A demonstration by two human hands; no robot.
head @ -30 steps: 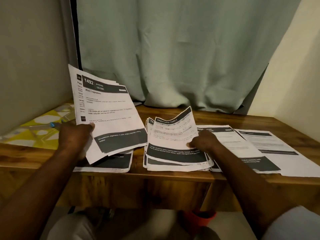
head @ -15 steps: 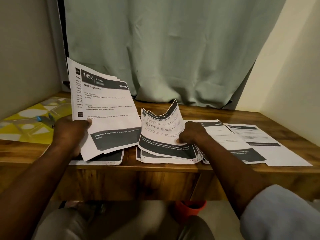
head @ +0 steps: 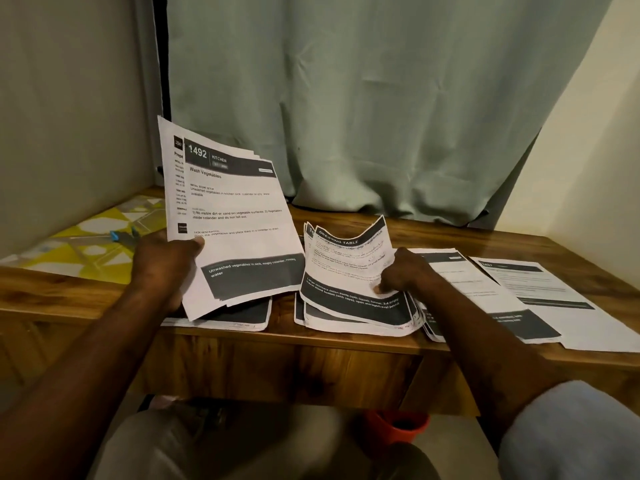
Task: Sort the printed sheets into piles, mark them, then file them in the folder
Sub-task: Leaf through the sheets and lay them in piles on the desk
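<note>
**At the near edge of the desk: sorting by header**

Your left hand (head: 162, 268) grips the stack (head: 235, 220) near its lower left corner. The thumb lies across the front and the fingers are hidden behind. The stack is held off the desk (head: 346, 362) and tilted toward you, so the top header, "1492 Kitchen, Wash Vegetables", reads at a glance. That header is likely what you sort by.

Beneath the stack, flat on the wood, lies the left pile (head: 242, 318).

Your right hand (head: 403, 271) has its fingers curled on the right edge of the sheet (head: 346, 261) headed "Dressing Table". It pinches that sheet on top of the middle pile (head: 349, 322). The sheet bows upward at its far edge, which I judge comes from holding it by one side only. I cannot tell whether you are laying it down or lifting it.

The middle pile is fanned, not squared, and its near edge overhangs the desk a little. A careless push could send pages off.

To the right lie a third pile (head: 485, 299) and, overlapping it, a fourth (head: 554, 292).

Far left sits a yellow patterned item (head: 69, 251) that I take for the folder, with a blue-handled tool (head: 124, 235) on it. It sits apart from the piles, within reach of your left hand. Marking and filing look not yet begun.
</note>
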